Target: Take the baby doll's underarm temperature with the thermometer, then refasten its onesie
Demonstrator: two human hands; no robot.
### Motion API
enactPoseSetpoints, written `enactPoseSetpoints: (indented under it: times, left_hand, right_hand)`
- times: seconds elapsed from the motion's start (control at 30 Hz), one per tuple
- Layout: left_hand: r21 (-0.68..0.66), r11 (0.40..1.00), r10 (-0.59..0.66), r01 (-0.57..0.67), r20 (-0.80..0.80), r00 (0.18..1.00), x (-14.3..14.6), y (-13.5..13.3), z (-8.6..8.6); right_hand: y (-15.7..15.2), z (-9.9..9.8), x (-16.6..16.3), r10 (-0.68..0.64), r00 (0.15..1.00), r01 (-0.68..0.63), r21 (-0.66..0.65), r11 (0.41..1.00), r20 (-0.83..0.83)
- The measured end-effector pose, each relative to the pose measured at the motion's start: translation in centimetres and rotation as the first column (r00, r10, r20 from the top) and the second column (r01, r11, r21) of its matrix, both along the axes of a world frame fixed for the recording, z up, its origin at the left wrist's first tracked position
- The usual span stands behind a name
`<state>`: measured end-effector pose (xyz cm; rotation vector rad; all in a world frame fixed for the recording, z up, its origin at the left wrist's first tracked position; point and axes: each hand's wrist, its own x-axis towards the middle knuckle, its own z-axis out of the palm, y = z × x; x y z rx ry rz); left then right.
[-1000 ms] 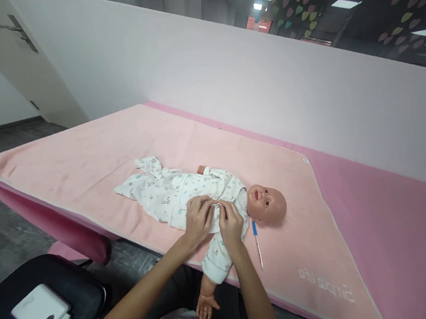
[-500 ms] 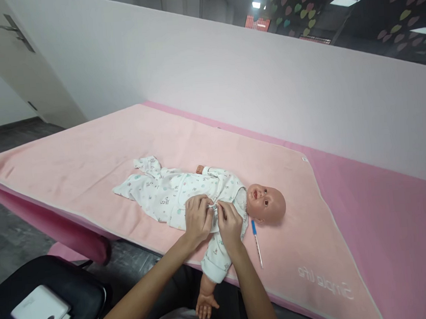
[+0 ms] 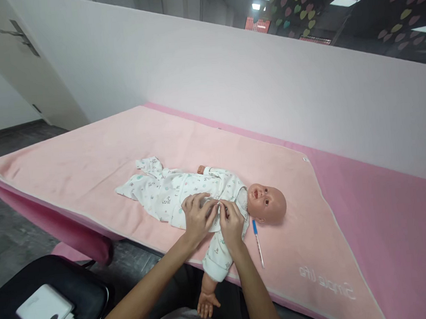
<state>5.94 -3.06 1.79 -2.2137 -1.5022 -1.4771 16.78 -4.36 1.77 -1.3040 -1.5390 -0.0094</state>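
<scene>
A baby doll (image 3: pixel 267 203) lies on its back on the pink blanket, its head to the right. It wears a white patterned baby shirt (image 3: pixel 231 183) and matching trousers (image 3: pixel 153 193). Over the doll's chest my left hand (image 3: pixel 198 215) is closed, thumb and finger pinching a thin white part of the shirt front that looks like a tie. Close beside it, my right hand (image 3: pixel 232 222) pinches at the same spot, fingertips nearly touching the left ones. My fingers partly hide what they hold. The doll's near arm (image 3: pixel 208 293) hangs past the bed edge.
A thermometer (image 3: pixel 258 243) with a blue cap lies beside the doll's head. The peach blanket (image 3: pixel 307 235) covers much of the pink bed (image 3: pixel 399 233). At lower left, a white power bank (image 3: pixel 44 310) with a cable sits on a black chair (image 3: pixel 85 277). A white wall (image 3: pixel 228 74) borders the far side.
My fingertips have shifted slightly up and right over the doll's chest, and the left fingers have spread a little. The view has moved slightly; the doll stays in place.
</scene>
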Motion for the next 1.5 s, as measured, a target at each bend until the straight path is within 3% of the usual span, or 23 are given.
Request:
enactPoseSetpoints:
  times: [0.43, 0.57, 0.83, 0.93, 1.03, 1.13, 1.3, 1.5]
  left_hand:
    - [-0.080, 0.991, -0.099, 0.103, 0.058, 0.993, -0.2, -0.1, 0.1]
    - [-0.036, 0.995, -0.094, 0.098, 0.099, 0.991, -0.2, -0.1, -0.1]
    - [-0.093, 0.994, -0.048, 0.049, 0.010, 0.999, 0.2, 0.1, 0.3]
    - [-0.108, 0.992, -0.072, 0.070, -0.019, 0.997, -0.3, 0.1, 0.5]
    - [-0.127, 0.987, -0.098, 0.095, -0.012, 0.995, -1.9, 0.1, 0.3]
    - [-0.154, 0.982, -0.111, 0.112, 0.017, 0.994, -3.9, 0.3, 0.1]
    - [-0.175, 0.975, -0.117, 0.138, 0.124, 0.985, -5.5, 0.4, -0.1]
    - [-0.195, 0.976, -0.049, 0.095, 0.228, 0.972, -5.5, 0.4, -0.1]
  right_hand:
    - [0.0, 0.2, 0.0, -0.012, 0.999, 0.014, 0.049, 0.999, -0.043]
    - [0.1, -0.2, 0.1, -0.028, 0.998, 0.031, 0.053, 0.998, -0.053]
    - [0.2, -0.3, 0.1, -0.056, 0.998, 0.059, 0.062, 0.996, -0.040]
    - [0.2, -0.4, 0.3, -0.134, 0.987, 0.122, 0.126, 0.984, 0.091]
    - [-0.1, -0.4, 0.2, -0.217, 0.907, 0.150, 0.206, 0.967, 0.360]
    - [-0.4, 0.3, -0.7, -0.155, 0.835, 0.070, 0.179, 0.981, 0.528]
    - [0.0, 1.3, -3.2, 0.028, 0.814, -0.043, 0.013, 0.999, 0.581]
    - [0.6, 1.1, -4.5, -0.073, 0.814, 0.140, -0.073, 0.987, 0.576]
